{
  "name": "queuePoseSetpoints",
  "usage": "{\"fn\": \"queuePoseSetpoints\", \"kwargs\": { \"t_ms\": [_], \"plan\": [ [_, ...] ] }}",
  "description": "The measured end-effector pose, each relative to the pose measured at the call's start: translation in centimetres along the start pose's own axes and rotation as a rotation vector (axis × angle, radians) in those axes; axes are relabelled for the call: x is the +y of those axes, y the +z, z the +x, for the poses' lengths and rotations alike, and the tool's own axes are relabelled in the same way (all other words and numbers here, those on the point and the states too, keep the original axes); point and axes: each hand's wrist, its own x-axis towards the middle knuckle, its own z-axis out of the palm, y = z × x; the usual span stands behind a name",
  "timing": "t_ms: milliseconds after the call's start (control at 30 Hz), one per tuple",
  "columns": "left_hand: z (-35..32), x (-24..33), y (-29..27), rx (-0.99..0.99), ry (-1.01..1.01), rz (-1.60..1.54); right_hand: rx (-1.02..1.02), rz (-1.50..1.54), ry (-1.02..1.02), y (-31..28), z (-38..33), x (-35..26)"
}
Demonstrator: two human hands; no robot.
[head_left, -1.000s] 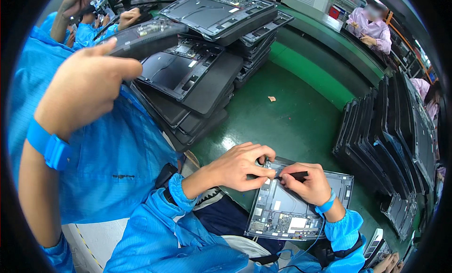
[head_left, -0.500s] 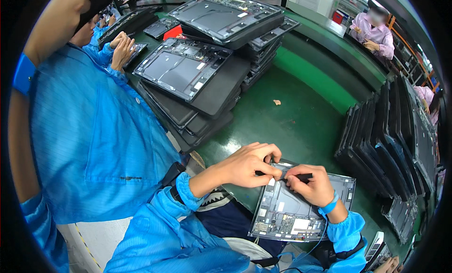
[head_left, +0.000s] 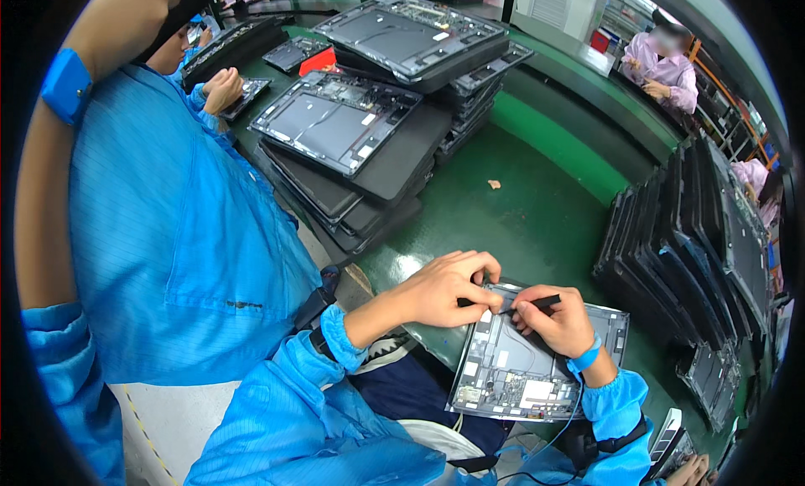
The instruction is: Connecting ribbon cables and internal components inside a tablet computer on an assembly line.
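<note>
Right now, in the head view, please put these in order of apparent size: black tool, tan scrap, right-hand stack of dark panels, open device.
1. Right-hand stack of dark panels
2. Open device, partly covered
3. Black tool, partly covered
4. Tan scrap

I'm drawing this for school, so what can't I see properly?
In the head view:
Middle of the black tool: hidden by the right hand.
Edge of the laptop base: partly under the left hand.
Tiny parts on the circuit board: too small.
Co-worker's hand, lower right: cut off by edge.
</note>
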Motion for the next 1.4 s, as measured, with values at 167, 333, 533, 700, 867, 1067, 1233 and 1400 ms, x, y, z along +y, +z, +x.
{"fn": "queuePoseSetpoints", "kwargs": {
  "t_ms": [167, 333, 533, 700, 867, 1067, 1233, 1400],
  "plan": [
    [0.6, 0.3, 0.2, 0.024, -0.01, -0.022, -0.026, -0.093, -0.074, -0.3, 0.1, -0.2],
    [0.4, -0.1, 0.0, 0.045, -0.023, -0.03, -0.027, -0.137, -0.045, -0.4, 0.9, -0.8],
    [0.1, 0.2, 0.2, 0.019, -0.035, -0.019, -0.053, -0.206, -0.051, -0.7, 0.5, -0.8],
    [0.3, 0.3, -0.1, 0.034, -0.023, -0.023, 0.066, -0.281, -0.109, -0.4, 0.2, -0.2],
    [0.0, 0.1, 0.2, 0.045, 0.0, 0.018, 0.245, -0.438, -0.294, 1.4, -1.3, 0.3],
    [-0.2, 0.2, 0.6, 0.092, -0.015, 0.02, 0.165, -0.58, -0.411, 3.5, -4.3, -0.6],
    [-0.1, 0.4, 0.3, 0.07, -0.028, 0.022, 0.149, -0.521, -0.391, 3.5, -5.0, -0.5],
    [-0.9, 1.7, 0.5, 0.086, 0.067, 0.086, 0.148, -0.482, -0.319, 3.4, -5.3, -0.6]
  ]
}}
